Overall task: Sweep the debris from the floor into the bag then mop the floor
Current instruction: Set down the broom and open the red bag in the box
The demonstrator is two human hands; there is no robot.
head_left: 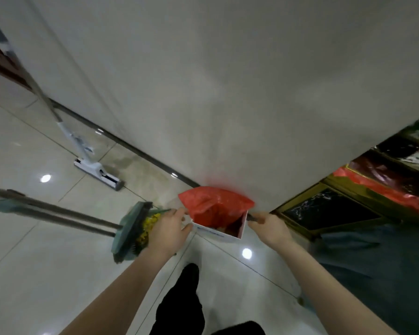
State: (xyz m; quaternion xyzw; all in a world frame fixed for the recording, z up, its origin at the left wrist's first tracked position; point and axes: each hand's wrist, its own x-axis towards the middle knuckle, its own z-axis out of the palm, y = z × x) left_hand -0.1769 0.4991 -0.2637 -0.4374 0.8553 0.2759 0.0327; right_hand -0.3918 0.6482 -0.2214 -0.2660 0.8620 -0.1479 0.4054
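A red plastic bag (213,201) lines a white box (218,234) that stands on the floor against the wall. My left hand (169,228) grips the box's left edge. My right hand (267,226) holds its right edge, with something dark under the fingers. Dark debris shows inside the box. A green broom head and dustpan (131,230) with yellow bristles lie just left of my left hand, their handles (58,211) running off to the left. A white flat mop (97,174) leans against the wall further left.
A grey wall (228,93) with a dark baseboard rises behind the box. A dark, gold-framed cabinet (336,209) with more red plastic on it stands at right. My dark-trousered leg (179,298) is below the box. The tiles are glossy.
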